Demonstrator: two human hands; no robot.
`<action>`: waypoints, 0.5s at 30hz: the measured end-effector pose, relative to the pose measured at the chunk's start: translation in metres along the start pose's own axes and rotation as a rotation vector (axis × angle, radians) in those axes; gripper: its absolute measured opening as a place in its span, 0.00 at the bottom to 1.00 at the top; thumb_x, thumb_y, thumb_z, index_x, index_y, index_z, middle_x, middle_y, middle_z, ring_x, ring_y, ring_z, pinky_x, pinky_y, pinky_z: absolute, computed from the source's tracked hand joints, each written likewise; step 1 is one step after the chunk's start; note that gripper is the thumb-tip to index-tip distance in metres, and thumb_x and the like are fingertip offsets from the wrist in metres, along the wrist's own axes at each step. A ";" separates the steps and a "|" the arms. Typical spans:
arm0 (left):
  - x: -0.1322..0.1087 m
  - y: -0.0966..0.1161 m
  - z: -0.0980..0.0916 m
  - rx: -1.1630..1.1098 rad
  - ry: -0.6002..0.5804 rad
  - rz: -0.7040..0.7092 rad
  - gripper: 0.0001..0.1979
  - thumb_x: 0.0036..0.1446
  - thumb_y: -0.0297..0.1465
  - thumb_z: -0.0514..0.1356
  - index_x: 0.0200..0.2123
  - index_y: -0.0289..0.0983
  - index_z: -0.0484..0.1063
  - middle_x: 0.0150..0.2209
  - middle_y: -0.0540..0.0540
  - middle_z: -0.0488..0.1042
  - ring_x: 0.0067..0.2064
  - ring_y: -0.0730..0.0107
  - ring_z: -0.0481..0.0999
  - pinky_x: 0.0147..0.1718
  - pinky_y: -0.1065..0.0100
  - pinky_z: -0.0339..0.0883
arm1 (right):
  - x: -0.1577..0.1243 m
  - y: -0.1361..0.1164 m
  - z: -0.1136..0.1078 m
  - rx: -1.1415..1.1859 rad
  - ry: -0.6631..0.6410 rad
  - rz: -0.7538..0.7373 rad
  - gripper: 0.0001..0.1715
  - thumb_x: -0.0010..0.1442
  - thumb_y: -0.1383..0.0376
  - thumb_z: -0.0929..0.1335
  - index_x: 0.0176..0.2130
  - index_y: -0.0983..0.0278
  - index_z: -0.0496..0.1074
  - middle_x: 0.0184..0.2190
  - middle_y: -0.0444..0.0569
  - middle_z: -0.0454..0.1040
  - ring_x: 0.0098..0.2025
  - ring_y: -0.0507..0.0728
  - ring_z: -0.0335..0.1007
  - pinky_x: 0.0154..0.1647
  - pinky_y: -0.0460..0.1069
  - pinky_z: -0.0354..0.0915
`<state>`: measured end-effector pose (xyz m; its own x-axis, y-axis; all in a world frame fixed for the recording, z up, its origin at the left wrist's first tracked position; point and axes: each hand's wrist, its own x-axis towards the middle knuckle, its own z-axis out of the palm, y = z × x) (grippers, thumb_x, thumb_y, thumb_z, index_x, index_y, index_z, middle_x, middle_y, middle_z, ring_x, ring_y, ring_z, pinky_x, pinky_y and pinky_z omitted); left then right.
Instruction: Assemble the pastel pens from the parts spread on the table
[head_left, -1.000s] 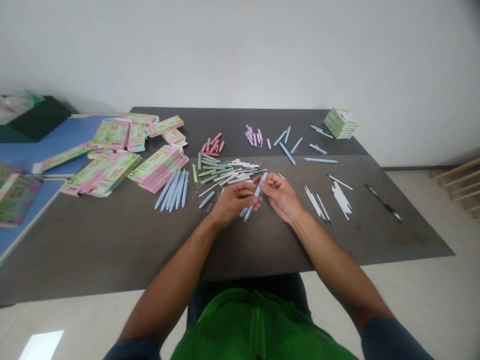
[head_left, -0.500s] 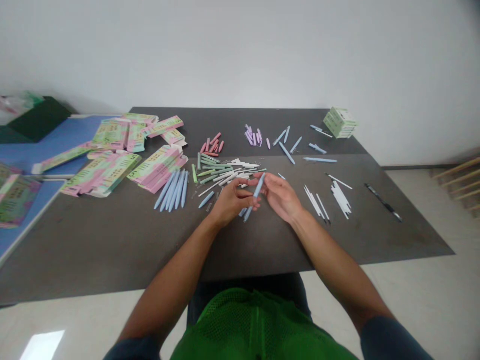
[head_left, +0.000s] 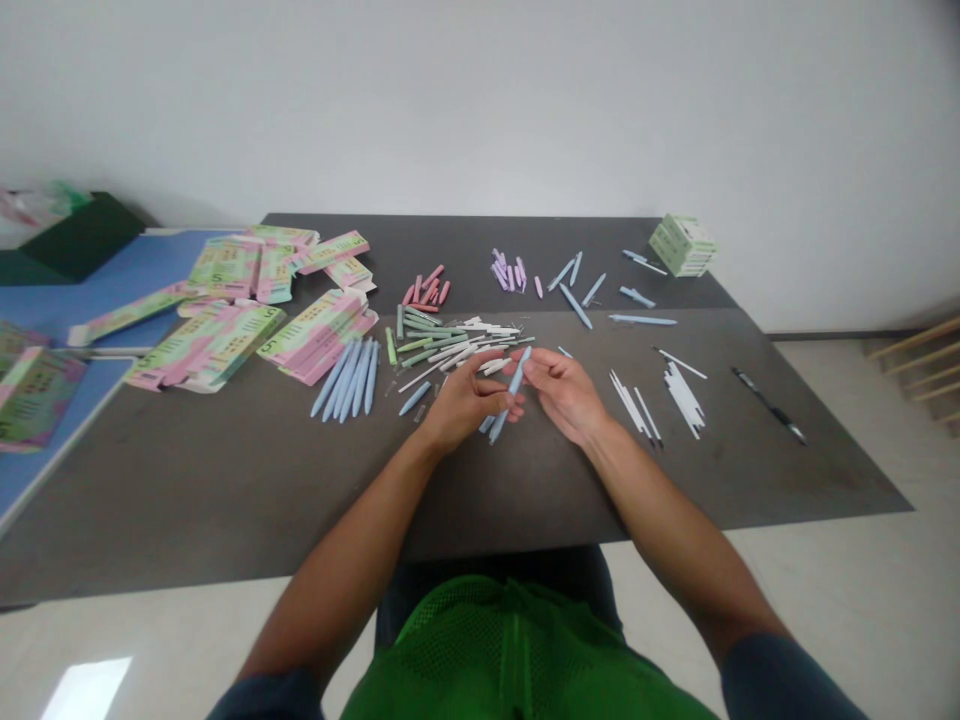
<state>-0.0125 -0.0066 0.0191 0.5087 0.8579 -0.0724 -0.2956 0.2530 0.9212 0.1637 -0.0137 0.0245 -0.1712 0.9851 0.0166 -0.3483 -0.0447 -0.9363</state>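
Observation:
A light blue pen (head_left: 517,371) is tilted between my two hands above the table. My left hand (head_left: 466,402) is closed on its lower part. At its upper end, the thumb and fingertips of my right hand (head_left: 564,392) pinch the tip. Below my left hand lie more light blue pen parts (head_left: 495,428), partly covered by the fingers. A light blue barrel (head_left: 414,398) rests left of that hand. Just beyond my hands spreads a heap of green pen parts (head_left: 427,333) and white pieces (head_left: 457,350). Several blue pens (head_left: 346,380) lie side by side farther left.
Pink-green cartons (head_left: 319,335) cover the table's left side. Red caps (head_left: 430,290), purple caps (head_left: 510,272) and blue pen parts (head_left: 576,306) lie farther back. At right are white refills (head_left: 682,400), a black pen (head_left: 766,404) and a green box stack (head_left: 682,246).
The hands keep nearly the same hold on the blue pen. The right fingers have shifted slightly at its upper end. The whole view has moved a little.

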 end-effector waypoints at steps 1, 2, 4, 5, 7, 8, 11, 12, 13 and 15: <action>0.000 -0.001 0.000 -0.003 -0.002 0.000 0.43 0.47 0.32 0.74 0.62 0.35 0.57 0.33 0.41 0.82 0.31 0.58 0.83 0.35 0.59 0.75 | 0.001 0.001 -0.001 -0.015 0.024 0.001 0.19 0.53 0.52 0.77 0.40 0.60 0.79 0.36 0.49 0.79 0.33 0.55 0.69 0.31 0.51 0.68; 0.000 -0.002 0.000 -0.004 -0.003 -0.001 0.43 0.47 0.32 0.74 0.62 0.35 0.56 0.33 0.41 0.82 0.31 0.58 0.83 0.35 0.59 0.76 | 0.001 0.002 -0.001 -0.025 0.047 0.001 0.18 0.52 0.52 0.78 0.38 0.60 0.79 0.34 0.48 0.79 0.32 0.55 0.69 0.31 0.50 0.68; 0.000 -0.003 0.000 -0.001 -0.007 -0.006 0.45 0.48 0.32 0.74 0.63 0.35 0.55 0.33 0.41 0.82 0.31 0.58 0.83 0.35 0.59 0.76 | 0.002 0.003 -0.001 -0.026 0.070 -0.004 0.16 0.52 0.53 0.78 0.36 0.60 0.78 0.32 0.46 0.78 0.31 0.54 0.69 0.30 0.49 0.67; 0.000 -0.003 0.000 0.000 -0.010 -0.009 0.45 0.48 0.32 0.74 0.64 0.34 0.55 0.33 0.41 0.82 0.31 0.58 0.83 0.35 0.59 0.76 | 0.002 0.003 -0.001 -0.019 0.063 -0.001 0.16 0.53 0.52 0.77 0.36 0.60 0.78 0.32 0.47 0.78 0.31 0.54 0.68 0.30 0.49 0.67; 0.000 -0.003 0.000 -0.003 -0.014 -0.006 0.45 0.48 0.32 0.74 0.64 0.34 0.54 0.33 0.41 0.82 0.31 0.58 0.83 0.34 0.58 0.76 | 0.001 0.001 0.000 0.000 0.023 0.017 0.19 0.56 0.49 0.75 0.39 0.60 0.79 0.36 0.49 0.79 0.30 0.54 0.68 0.28 0.50 0.67; 0.000 -0.003 -0.001 -0.006 -0.014 0.000 0.45 0.48 0.32 0.74 0.64 0.34 0.54 0.32 0.41 0.82 0.31 0.58 0.83 0.34 0.58 0.76 | 0.000 0.001 0.000 0.006 -0.002 0.030 0.21 0.56 0.48 0.74 0.41 0.60 0.79 0.38 0.50 0.80 0.30 0.54 0.68 0.27 0.50 0.68; 0.000 -0.002 -0.001 -0.003 -0.007 0.003 0.46 0.47 0.32 0.74 0.64 0.35 0.54 0.32 0.41 0.82 0.30 0.59 0.83 0.35 0.59 0.76 | 0.000 0.001 0.000 -0.011 -0.013 0.046 0.22 0.54 0.49 0.76 0.42 0.61 0.79 0.38 0.50 0.81 0.28 0.54 0.68 0.27 0.51 0.68; 0.000 -0.003 -0.001 0.006 -0.002 0.001 0.46 0.46 0.31 0.74 0.64 0.35 0.54 0.32 0.42 0.82 0.30 0.59 0.83 0.35 0.60 0.76 | 0.001 0.002 -0.001 -0.023 0.010 0.043 0.21 0.52 0.50 0.77 0.39 0.61 0.79 0.36 0.50 0.81 0.27 0.53 0.69 0.27 0.50 0.68; 0.000 -0.003 0.000 0.017 0.003 0.000 0.47 0.46 0.31 0.74 0.64 0.35 0.54 0.31 0.42 0.82 0.31 0.59 0.83 0.35 0.61 0.76 | 0.001 0.003 -0.002 -0.034 0.036 0.043 0.20 0.51 0.51 0.78 0.37 0.62 0.79 0.33 0.49 0.81 0.27 0.53 0.70 0.27 0.50 0.68; 0.001 -0.005 0.000 0.044 0.020 0.006 0.47 0.45 0.30 0.75 0.64 0.34 0.54 0.30 0.43 0.82 0.31 0.61 0.83 0.36 0.62 0.75 | 0.003 0.006 -0.002 -0.042 0.088 0.041 0.18 0.49 0.53 0.79 0.33 0.62 0.78 0.30 0.48 0.80 0.26 0.54 0.71 0.27 0.50 0.68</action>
<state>-0.0105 -0.0069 0.0148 0.4904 0.8684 -0.0738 -0.2630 0.2282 0.9374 0.1633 -0.0111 0.0183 -0.1018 0.9935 -0.0511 -0.3032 -0.0799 -0.9496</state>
